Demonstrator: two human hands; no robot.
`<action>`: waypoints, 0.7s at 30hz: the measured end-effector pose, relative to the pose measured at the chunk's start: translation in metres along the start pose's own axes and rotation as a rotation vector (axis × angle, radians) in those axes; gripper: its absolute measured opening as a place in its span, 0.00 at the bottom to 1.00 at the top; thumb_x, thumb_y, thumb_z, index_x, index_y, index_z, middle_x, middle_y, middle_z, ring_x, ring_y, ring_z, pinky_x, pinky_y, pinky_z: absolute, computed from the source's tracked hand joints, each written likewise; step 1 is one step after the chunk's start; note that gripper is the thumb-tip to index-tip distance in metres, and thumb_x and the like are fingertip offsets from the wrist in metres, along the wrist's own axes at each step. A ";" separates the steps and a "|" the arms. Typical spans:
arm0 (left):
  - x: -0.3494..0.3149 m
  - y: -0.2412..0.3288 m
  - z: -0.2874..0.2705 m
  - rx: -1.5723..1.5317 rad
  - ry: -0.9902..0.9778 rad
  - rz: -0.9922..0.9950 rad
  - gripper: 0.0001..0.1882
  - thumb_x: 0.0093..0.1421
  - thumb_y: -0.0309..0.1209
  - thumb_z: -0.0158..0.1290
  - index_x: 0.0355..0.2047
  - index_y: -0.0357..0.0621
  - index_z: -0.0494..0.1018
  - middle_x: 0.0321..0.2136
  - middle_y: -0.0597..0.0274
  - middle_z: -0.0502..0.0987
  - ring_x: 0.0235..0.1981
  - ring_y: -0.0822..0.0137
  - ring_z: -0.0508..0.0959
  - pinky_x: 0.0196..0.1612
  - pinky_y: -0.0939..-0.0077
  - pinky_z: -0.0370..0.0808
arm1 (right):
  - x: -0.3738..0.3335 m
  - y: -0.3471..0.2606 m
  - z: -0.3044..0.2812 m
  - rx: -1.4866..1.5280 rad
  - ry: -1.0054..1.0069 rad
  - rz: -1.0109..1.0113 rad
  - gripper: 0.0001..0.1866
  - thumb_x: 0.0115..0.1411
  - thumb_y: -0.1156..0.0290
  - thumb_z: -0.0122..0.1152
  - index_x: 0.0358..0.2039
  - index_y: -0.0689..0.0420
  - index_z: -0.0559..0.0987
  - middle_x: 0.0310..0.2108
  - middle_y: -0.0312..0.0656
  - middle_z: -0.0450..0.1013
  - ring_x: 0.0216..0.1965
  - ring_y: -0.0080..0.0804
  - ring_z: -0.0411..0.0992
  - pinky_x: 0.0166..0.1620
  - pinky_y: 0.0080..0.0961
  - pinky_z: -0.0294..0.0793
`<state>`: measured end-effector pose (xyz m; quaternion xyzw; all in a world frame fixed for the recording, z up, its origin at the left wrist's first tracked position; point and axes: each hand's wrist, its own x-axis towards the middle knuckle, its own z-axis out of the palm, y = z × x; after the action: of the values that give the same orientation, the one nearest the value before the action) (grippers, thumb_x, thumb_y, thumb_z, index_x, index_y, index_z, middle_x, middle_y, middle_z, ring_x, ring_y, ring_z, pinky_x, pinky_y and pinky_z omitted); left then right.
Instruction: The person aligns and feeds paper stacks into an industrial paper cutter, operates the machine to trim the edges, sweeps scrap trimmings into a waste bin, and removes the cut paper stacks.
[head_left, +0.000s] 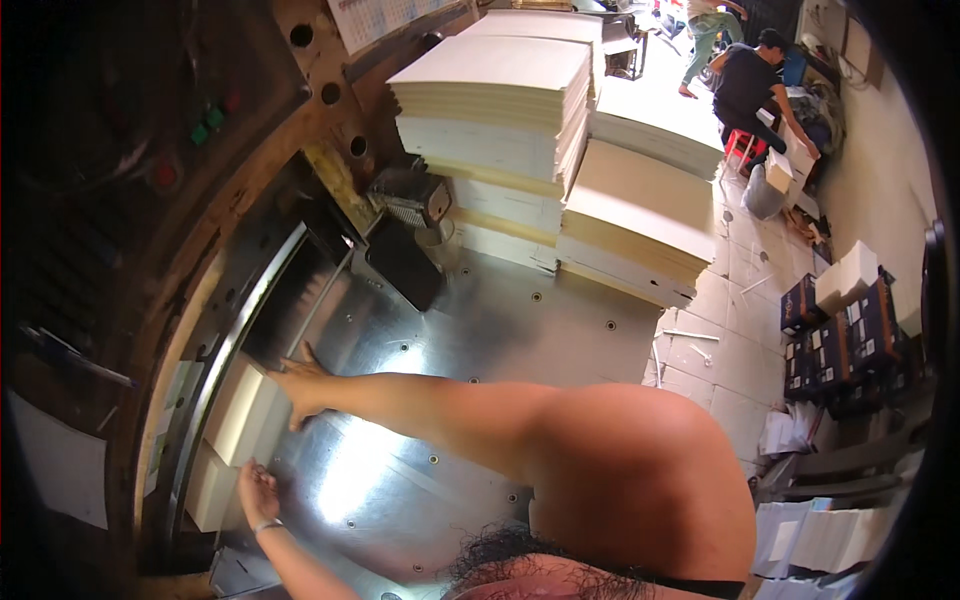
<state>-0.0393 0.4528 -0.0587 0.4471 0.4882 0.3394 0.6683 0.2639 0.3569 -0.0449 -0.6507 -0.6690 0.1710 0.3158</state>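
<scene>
A block of cream paper (pixel 237 405) lies under the long metal bar of a cutting machine at the left. A second paper block (pixel 207 487) sits just below it in the picture. My right hand (pixel 305 386) reaches across the steel table with fingers spread, its fingertips at the first block's corner. My left hand (pixel 259 494), with a band on its wrist, is curled beside the edge where the two blocks meet. Nothing shows inside its fingers. The bar hides the blocks' far sides.
Tall stacks of large paper sheets (pixel 495 125) stand at the table's back, with a lower stack (pixel 640 200) beside them. A black plate (pixel 405 262) lies near a clear cup (pixel 437 240). Dark boxes (pixel 845 330) line the right wall. A seated person (pixel 750 85) works farther back.
</scene>
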 end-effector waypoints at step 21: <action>-0.374 -0.117 0.115 0.248 -0.304 -0.173 0.11 0.70 0.31 0.56 0.48 0.40 0.71 0.19 0.70 0.72 0.16 0.79 0.70 0.19 0.83 0.73 | -0.470 -0.012 -0.129 0.103 0.017 -0.022 0.45 0.53 0.36 0.69 0.62 0.55 0.71 0.55 0.50 0.75 0.61 0.48 0.69 0.68 0.50 0.51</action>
<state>-0.0368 0.0462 -0.0223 0.5283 0.4565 0.1466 0.7008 0.3163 -0.1281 -0.0352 -0.6276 -0.6638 0.1960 0.3565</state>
